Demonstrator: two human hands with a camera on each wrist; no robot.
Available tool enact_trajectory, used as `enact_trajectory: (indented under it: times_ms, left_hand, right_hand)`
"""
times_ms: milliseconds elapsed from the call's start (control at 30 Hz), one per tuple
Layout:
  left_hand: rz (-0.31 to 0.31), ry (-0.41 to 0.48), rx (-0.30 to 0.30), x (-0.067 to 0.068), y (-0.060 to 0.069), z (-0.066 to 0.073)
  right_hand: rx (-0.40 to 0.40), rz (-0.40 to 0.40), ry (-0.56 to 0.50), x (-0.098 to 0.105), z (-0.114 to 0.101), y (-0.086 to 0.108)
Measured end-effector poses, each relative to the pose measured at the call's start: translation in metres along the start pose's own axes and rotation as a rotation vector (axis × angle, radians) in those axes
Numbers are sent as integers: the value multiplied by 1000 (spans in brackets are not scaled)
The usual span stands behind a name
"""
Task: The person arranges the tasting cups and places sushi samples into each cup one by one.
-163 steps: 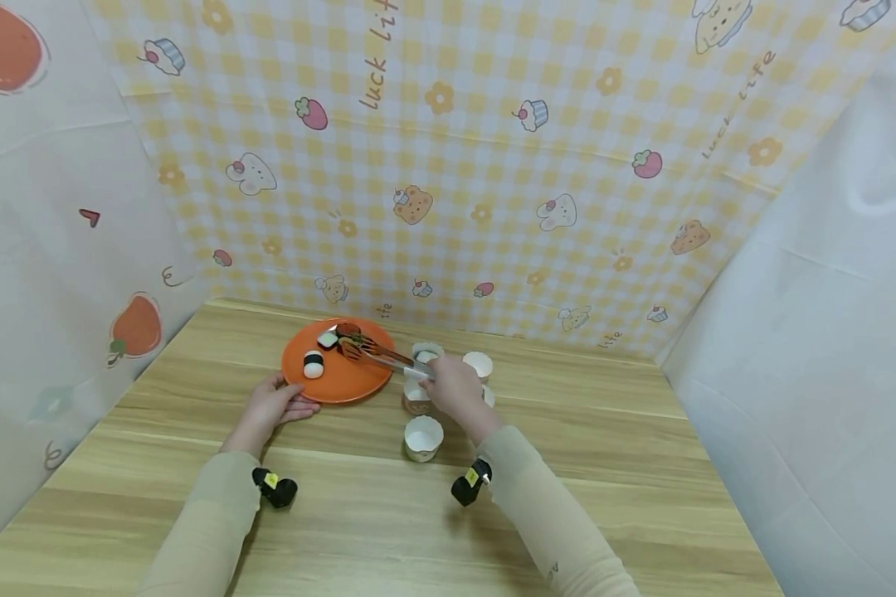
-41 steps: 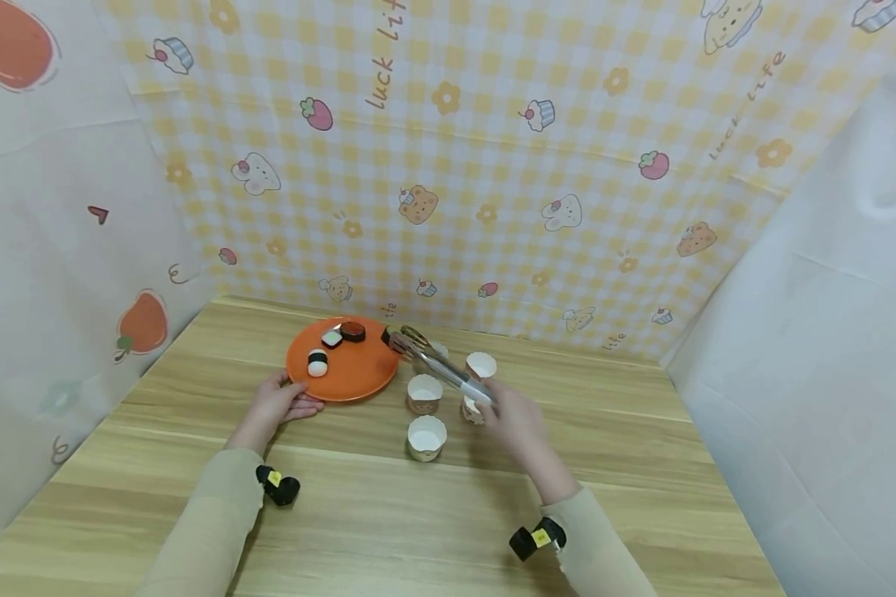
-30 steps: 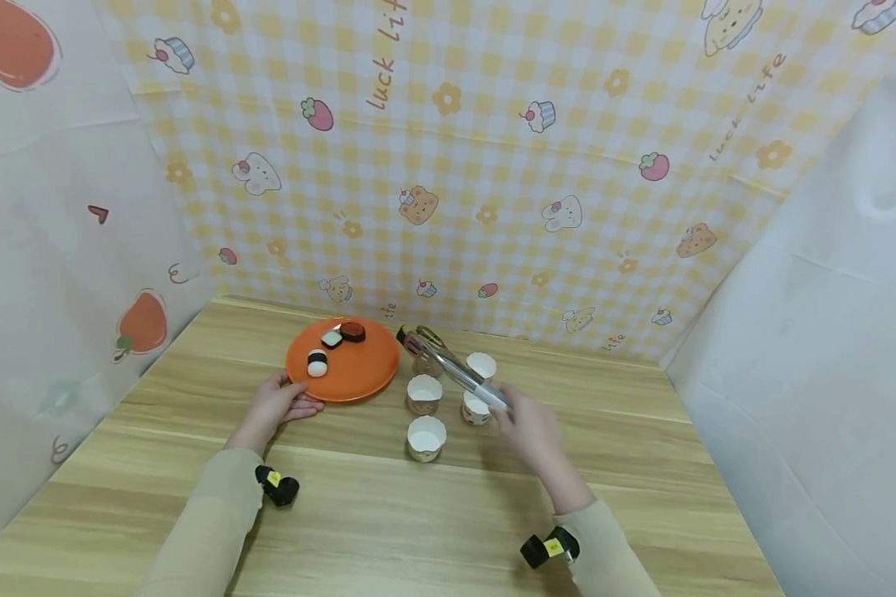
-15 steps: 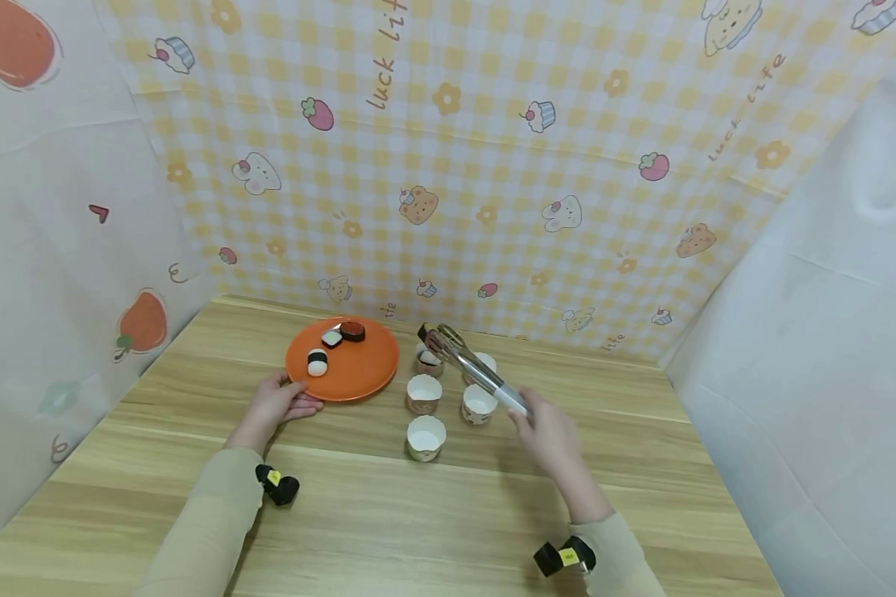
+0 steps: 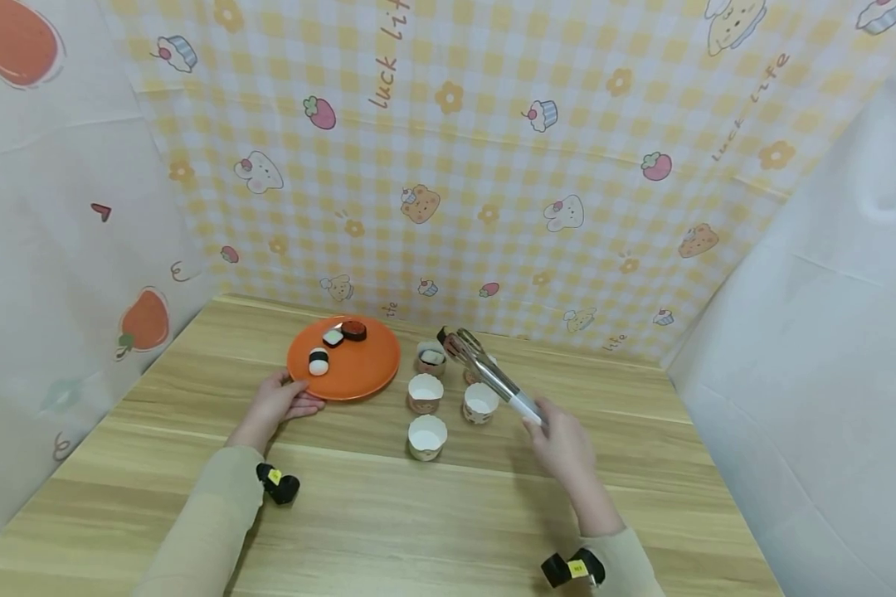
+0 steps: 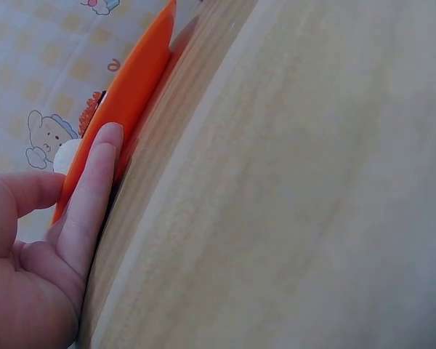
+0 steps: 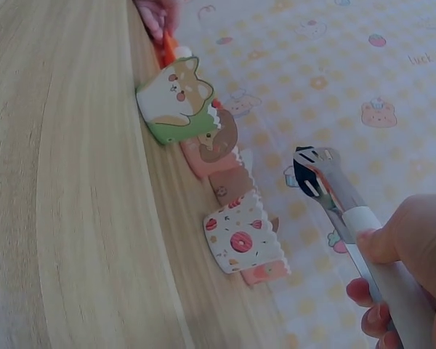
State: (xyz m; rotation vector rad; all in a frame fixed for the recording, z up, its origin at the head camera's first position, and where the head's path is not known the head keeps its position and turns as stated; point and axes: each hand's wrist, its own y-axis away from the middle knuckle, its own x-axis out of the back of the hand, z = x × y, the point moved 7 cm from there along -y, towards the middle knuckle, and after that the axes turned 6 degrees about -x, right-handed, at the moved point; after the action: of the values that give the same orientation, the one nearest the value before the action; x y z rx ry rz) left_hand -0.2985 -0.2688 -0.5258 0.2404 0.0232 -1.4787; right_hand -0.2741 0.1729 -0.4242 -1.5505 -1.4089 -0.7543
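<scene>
My left hand pinches the near-left rim of an orange plate, thumb above and fingers beneath, as the left wrist view shows. On the plate lie a white sushi piece with a black band, a small white piece with dark edges and a red-topped dark sushi piece. My right hand grips metal tongs by their white handle. A small dark piece sits between the tong heads, held above the paper cups; its exact kind is unclear.
Several paper baking cups stand in two columns right of the plate. The back-left cup holds a whitish piece. The nearest cup and middle-right cup show white insides. Tongs partly cover the back-right cup. A checked cloth hangs behind.
My right hand has carried the tongs, with the dark piece, rightward from the plate to above the back cups. The left hand has stayed at the plate's rim.
</scene>
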Motion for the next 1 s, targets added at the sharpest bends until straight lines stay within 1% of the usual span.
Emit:
enact_trajectory:
  times_ms: [100,300,433,600,767,867,1000]
  left_hand:
    - [2,1,4,0,0,0]
    - [6,7,14,0,0,0]
    - [0,14,6,0,1,1]
    - [-11,18,-8,0,1,1]
    - [-6,13,-4,0,0,1]
    - [-8,12,1,0,0,0]
    - [-10,14,3,0,0,0]
  right_hand:
    - [-27,-4,-3,0,6,1]
    - [-26,22,-6,1,15,4]
    - [-35,30,1,1,20,6]
    - [-66,23,6,1,28,9]
    - [-96,35,17,1,37,9]
    - [-99,44,23,2,40,9]
    - [-108,30,33,2,44,11]
